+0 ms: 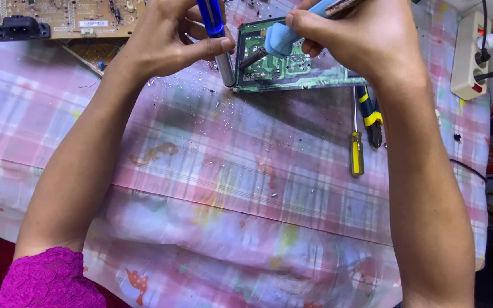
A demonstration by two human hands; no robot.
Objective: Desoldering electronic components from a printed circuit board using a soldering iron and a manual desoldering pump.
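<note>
My left hand (164, 37) grips a blue desoldering pump (217, 34) with a silver barrel, held upright with its tip at the left edge of a green circuit board (292, 71). My right hand (352, 34) holds a light-blue soldering iron (278, 41), its dark tip angled down-left onto the board's green face. The two tool tips are close together over the board's left part. The board lies tilted at the far middle of the table, partly hidden under my right hand.
A tan circuit board (64, 20) with a black socket lies at the far left. A yellow screwdriver (356, 148) and yellow-black pliers (372, 117) lie right of centre. A white power strip (470, 57) sits at the right edge. A pink plaid cloth (229, 188) bears solder flecks.
</note>
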